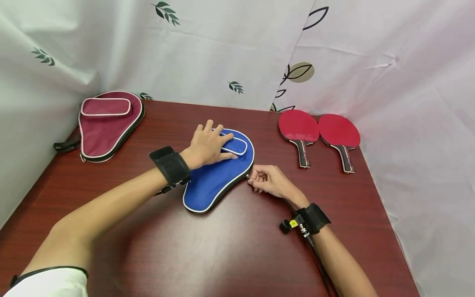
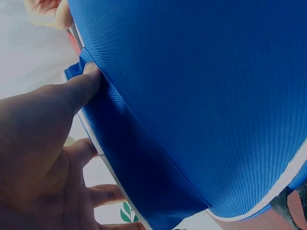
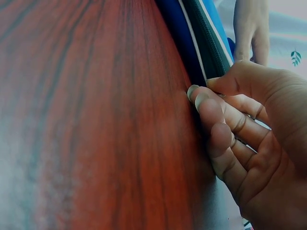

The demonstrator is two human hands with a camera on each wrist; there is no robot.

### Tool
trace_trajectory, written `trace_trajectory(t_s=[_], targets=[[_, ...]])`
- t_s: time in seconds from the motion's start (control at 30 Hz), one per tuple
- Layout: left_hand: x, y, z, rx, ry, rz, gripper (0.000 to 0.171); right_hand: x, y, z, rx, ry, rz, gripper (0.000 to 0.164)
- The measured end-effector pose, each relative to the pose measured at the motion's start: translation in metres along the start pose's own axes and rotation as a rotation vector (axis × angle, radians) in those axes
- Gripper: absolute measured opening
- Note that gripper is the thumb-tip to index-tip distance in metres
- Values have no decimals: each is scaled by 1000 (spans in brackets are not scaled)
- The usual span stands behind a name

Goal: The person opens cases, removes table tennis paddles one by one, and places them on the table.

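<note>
A blue table tennis paddle case (image 1: pixel 208 185) with white piping lies on the table in the head view, its rounded end pointing away. Across its front pocket (image 1: pixel 235 145) my left hand (image 1: pixel 208 145) rests with spread fingers, pressing the case down. In the left wrist view the thumb (image 2: pixel 88 81) touches the pocket's fabric. At the case's right edge, my right hand (image 1: pixel 270 180) pinches the zipper pull (image 1: pixel 248 177) between thumb and curled fingers. The right wrist view shows the dark zipper (image 3: pixel 211 38) running up to those fingertips, which mostly hide the pull.
A maroon paddle case (image 1: pixel 105 132) with a dark strap lies at the back left. Two red table tennis paddles (image 1: pixel 299 125) lie side by side at the back right, handles toward me. White curtains (image 1: pixel 208 49) with leaf prints border the brown table (image 1: pixel 178 255).
</note>
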State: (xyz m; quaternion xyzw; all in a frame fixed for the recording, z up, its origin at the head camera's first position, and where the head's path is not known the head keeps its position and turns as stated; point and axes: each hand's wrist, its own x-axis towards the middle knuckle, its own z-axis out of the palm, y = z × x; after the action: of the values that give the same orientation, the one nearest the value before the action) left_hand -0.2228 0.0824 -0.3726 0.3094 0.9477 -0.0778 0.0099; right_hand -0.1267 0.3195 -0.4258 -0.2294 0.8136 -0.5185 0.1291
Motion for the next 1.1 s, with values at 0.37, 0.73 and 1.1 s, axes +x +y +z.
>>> trace_trajectory(t_s=[0.37, 0.73, 1.1], targets=[[2, 4, 3, 31, 2, -55, 79, -2, -13, 0, 10, 3, -19, 10], [5, 8, 12, 12, 138, -103, 79, -2, -11, 0, 12, 20, -19, 11], [-73, -10, 19, -327, 339, 304, 57, -1, -8, -1, 23, 27, 11, 10]])
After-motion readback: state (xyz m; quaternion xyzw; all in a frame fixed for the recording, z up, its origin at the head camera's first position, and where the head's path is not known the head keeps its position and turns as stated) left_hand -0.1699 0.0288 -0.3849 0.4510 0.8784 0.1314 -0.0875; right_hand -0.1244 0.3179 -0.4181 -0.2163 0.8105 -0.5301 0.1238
